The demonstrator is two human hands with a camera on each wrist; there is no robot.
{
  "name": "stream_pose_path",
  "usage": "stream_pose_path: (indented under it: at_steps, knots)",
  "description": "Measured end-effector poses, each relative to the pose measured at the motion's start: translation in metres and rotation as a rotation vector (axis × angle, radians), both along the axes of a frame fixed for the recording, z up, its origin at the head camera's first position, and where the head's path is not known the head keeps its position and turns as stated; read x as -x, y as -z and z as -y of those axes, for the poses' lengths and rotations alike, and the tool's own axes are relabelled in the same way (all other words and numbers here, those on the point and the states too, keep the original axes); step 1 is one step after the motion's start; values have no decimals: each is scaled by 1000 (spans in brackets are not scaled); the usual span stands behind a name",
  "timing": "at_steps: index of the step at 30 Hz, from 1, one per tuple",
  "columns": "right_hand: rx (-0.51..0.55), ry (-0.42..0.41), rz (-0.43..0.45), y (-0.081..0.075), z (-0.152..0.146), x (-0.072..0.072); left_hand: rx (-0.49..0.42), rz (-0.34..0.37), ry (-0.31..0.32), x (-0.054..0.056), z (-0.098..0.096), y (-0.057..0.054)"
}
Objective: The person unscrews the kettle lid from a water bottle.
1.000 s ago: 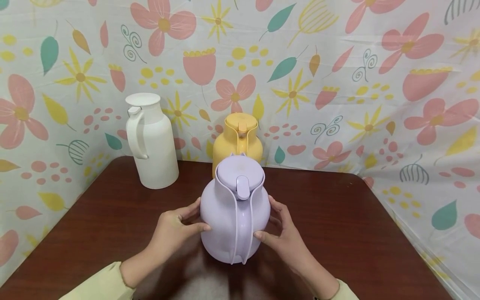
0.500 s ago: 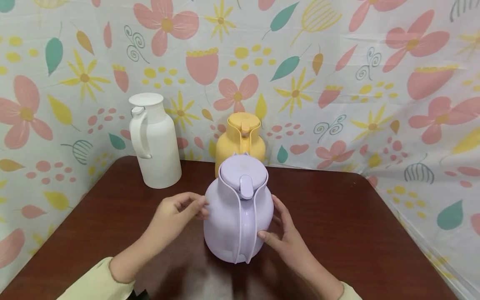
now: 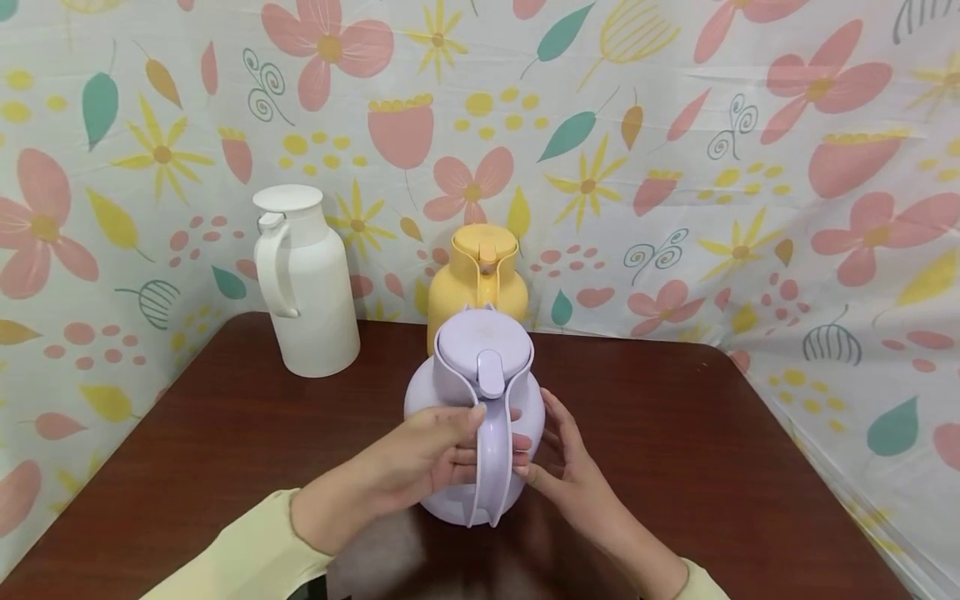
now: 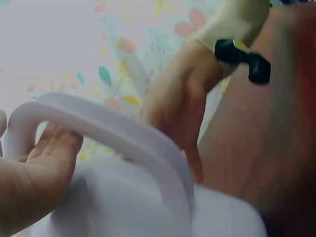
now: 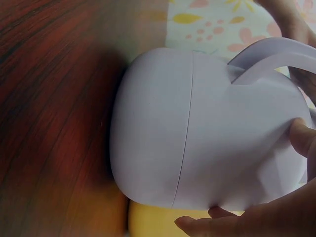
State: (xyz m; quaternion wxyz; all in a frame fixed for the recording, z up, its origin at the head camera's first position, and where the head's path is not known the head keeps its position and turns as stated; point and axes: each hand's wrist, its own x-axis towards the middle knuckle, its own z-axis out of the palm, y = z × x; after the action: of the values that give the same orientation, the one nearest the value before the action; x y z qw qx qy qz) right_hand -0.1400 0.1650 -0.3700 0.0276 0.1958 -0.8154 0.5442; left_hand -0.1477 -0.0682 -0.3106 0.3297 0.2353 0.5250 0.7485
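Note:
A lilac thermos jug (image 3: 480, 337) stands upright on the table, its handle (image 3: 495, 467) facing me. My left hand (image 3: 416, 458) has its fingers through the handle loop, fingertips showing on the far side, with the thumb on the handle's upper part. In the left wrist view those fingers (image 4: 54, 148) pass beneath the arched handle (image 4: 113, 118). On the jug's right side, my right hand (image 3: 581, 487) holds the body between thumb and fingers. The right wrist view shows its thumb (image 5: 301, 137) against the jug's smooth body (image 5: 153, 128).
Right behind the lilac jug stands a yellow thermos jug (image 3: 483, 242), partly covered by it. A tall white thermos jug (image 3: 315, 292) is at the back left. The dark brown table (image 3: 652, 400) meets a flower-printed cloth (image 3: 585, 100) at the back and sides.
My left hand has left the jug's left side and moved right, its fingers going into the handle loop. The right hand and all jugs have stayed in place.

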Motion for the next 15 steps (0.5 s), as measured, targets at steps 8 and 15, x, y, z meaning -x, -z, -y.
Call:
stream_pose_path:
  at_steps: [8, 15]
  knots:
    - [7, -11, -1, 2, -1, 1, -94, 16, -16, -10, -22, -1]
    - [-21, -32, -16, 0, -7, 3, -132, -5, 13, -12, -27, 3]
